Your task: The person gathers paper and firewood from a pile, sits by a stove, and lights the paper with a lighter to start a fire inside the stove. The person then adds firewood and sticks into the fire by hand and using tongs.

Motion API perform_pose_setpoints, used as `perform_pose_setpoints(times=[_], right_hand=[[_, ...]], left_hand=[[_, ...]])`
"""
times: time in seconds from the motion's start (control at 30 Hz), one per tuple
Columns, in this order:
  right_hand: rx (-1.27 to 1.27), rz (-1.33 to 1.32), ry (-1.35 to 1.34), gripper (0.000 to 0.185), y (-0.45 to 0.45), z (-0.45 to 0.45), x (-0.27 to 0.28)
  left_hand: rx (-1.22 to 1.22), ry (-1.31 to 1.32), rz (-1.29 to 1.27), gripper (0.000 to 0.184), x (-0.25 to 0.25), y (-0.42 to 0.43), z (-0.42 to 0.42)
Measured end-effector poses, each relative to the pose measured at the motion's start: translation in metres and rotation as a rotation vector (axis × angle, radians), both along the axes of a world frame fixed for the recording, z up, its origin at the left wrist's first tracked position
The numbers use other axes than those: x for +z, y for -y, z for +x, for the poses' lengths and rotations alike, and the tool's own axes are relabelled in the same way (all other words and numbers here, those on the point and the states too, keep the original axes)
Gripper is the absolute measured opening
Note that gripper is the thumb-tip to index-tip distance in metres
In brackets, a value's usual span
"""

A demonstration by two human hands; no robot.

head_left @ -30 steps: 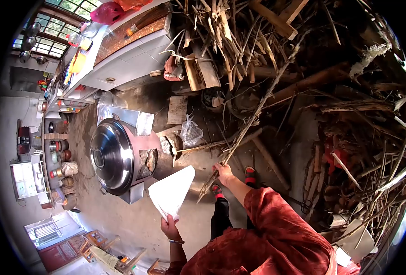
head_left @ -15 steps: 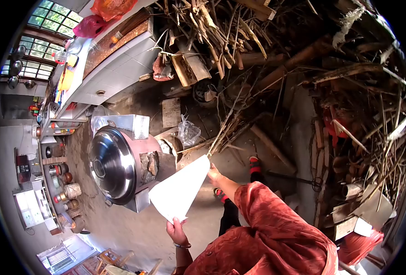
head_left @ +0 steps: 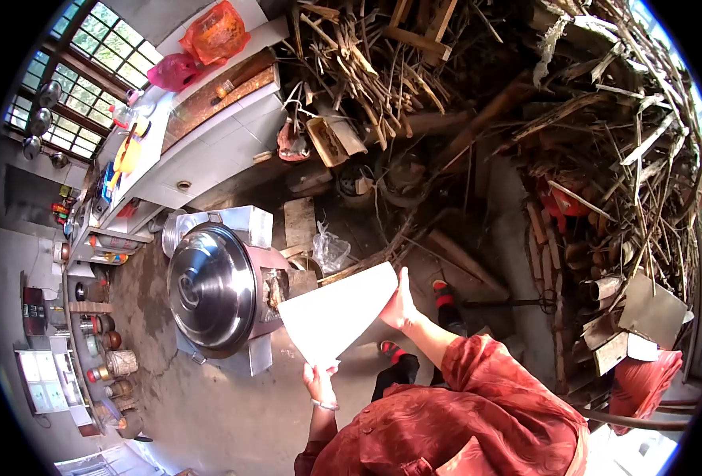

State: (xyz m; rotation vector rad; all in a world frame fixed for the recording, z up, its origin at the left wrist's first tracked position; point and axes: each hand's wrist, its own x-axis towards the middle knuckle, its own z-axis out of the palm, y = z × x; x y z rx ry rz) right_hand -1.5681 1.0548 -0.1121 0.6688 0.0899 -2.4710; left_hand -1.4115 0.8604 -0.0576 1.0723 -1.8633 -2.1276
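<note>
A white sheet of paper or card (head_left: 337, 311) is stretched between my two hands. My left hand (head_left: 320, 383) pinches its lower corner. My right hand (head_left: 399, 301) is at its right edge, with part of the fingers hidden behind the sheet. Just left of the sheet stands a round stove (head_left: 276, 289) with a large shiny lidded pot (head_left: 212, 290) on it; the stove's side opening faces the sheet. Dry sticks (head_left: 383, 252) lie on the floor beyond the sheet, beside a clear plastic bag (head_left: 330, 249).
Piled firewood (head_left: 375, 67) fills the top, and more branches (head_left: 644, 174) rise at the right. A tiled counter (head_left: 208, 143) runs along the upper left. Jars and a basket (head_left: 122, 362) line the left wall. A flat board (head_left: 299, 222) lies behind the stove.
My right hand has let go of the long stick and moved onto the sheet's right edge. The sheet has turned and spread between both hands. The view has shifted slightly.
</note>
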Motion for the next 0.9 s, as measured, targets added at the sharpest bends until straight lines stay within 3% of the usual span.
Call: perform_pose_setpoints(times=[0.07,0.13,0.2,0.23,0.27,0.33,0.4,0.53,0.57,0.67,0.9], right_hand=[[-0.018,-0.003,-0.091,0.093,-0.001,0.002,0.000],[-0.045,0.207,-0.162,0.089,0.002,0.006,0.015],[0.011,0.573,-0.438,0.056,-0.001,0.016,0.003],[0.132,0.949,-0.649,0.036,-0.010,0.018,-0.005],[0.377,1.200,-0.696,0.032,-0.020,0.017,0.017],[0.183,0.875,-0.471,0.034,-0.026,0.023,0.031],[0.199,1.115,-0.465,0.033,-0.029,0.020,0.010],[0.251,1.238,-0.534,0.024,-0.047,0.014,-0.035],[0.240,1.271,-0.528,0.021,-0.053,0.016,-0.018],[0.010,1.236,-0.554,0.020,-0.082,0.011,-0.009],[-0.803,2.414,-0.378,0.024,-0.294,-0.003,0.122]], left_hand=[[0.018,-0.016,0.048,0.011,-0.037,0.018,0.004],[0.040,0.016,0.025,0.007,-0.037,0.017,-0.005],[0.081,-0.019,0.098,0.005,-0.042,0.016,-0.013],[0.049,-0.083,0.182,0.004,-0.046,0.020,-0.013],[0.017,-0.142,0.270,0.003,-0.049,0.024,-0.013],[-0.025,-0.146,0.268,0.003,-0.046,0.025,-0.027],[-0.095,-0.119,0.193,0.003,-0.047,0.019,-0.041],[-0.210,-0.114,0.105,0.003,-0.042,-0.001,-0.073],[-0.237,-0.109,0.081,0.003,-0.037,-0.005,-0.082],[-0.315,-0.111,0.042,0.003,-0.033,-0.021,-0.101],[-0.431,-0.099,-0.007,0.003,-0.028,-0.049,-0.127]])
